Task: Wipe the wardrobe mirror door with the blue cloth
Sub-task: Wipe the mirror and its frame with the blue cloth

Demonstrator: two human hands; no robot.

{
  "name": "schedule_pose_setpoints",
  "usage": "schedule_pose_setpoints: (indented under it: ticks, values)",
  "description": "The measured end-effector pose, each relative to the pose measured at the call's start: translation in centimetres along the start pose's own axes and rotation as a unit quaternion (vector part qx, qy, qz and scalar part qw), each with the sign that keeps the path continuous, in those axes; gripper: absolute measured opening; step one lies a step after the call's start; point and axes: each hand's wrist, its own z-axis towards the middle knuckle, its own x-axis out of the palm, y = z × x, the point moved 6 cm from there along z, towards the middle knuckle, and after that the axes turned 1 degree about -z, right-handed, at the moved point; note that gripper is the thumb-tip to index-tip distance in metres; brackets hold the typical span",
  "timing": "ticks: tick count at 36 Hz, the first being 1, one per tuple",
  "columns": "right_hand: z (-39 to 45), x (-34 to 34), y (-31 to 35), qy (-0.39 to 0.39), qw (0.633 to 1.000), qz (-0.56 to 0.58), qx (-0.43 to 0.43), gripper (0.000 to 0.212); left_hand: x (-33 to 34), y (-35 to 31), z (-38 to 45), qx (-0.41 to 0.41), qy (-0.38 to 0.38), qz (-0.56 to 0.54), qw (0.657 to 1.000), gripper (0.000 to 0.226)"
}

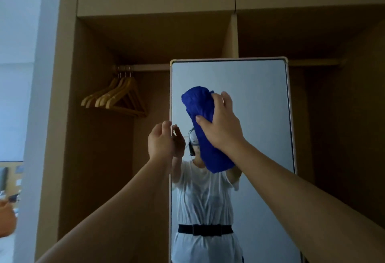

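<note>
The mirror door (260,88) stands upright in front of the open wardrobe, with a thin pale frame and rounded top corners. My right hand (221,124) presses the bunched blue cloth (200,104) flat against the glass in its upper middle; the cloth hangs down below my wrist. My left hand (160,143) grips the mirror's left edge at about the same height, fingers curled around the frame. The glass reflects a person in a white top with a dark belt.
Several wooden hangers (116,98) hang on the rail in the left wardrobe bay. The wardrobe's upper shelf and centre partition (232,35) rise behind the mirror. A white wall (18,75) lies at the left, with room clutter at the lower left.
</note>
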Motion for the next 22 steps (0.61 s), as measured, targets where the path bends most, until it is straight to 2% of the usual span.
schedule_pose_setpoints:
  ticks: [4, 6, 11, 14, 17, 22]
  values:
    - [3.8, -1.0, 0.6, -0.057, 0.996, -0.068, -0.019, 0.06, 0.1, 1.3, 3.5, -0.01, -0.015, 0.016, 1.0, 0.021]
    - [6.0, -1.6, 0.5, -0.082, 0.992, -0.092, -0.017, 0.063, -0.1, 1.6, 4.8, -0.014, -0.03, 0.019, 0.999, 0.03]
    - [10.7, -2.6, 0.5, -0.118, 0.988, -0.102, -0.009, 0.069, 0.7, 2.0, 7.8, -0.056, 0.033, -0.016, 0.998, 0.036]
    - [12.8, -2.2, 1.5, -0.118, 0.986, -0.116, -0.027, 0.063, 1.6, 2.3, 8.4, -0.079, 0.071, -0.034, 0.994, 0.035]
    - [14.1, -0.8, 2.7, -0.108, 0.983, -0.145, -0.029, 0.059, 2.4, 2.9, 8.5, -0.09, 0.081, -0.06, 0.991, 0.043]
    - [15.5, 1.5, 4.9, -0.11, 0.967, -0.222, -0.065, 0.066, 2.7, 3.0, 8.6, -0.055, 0.077, -0.047, 0.994, 0.042]
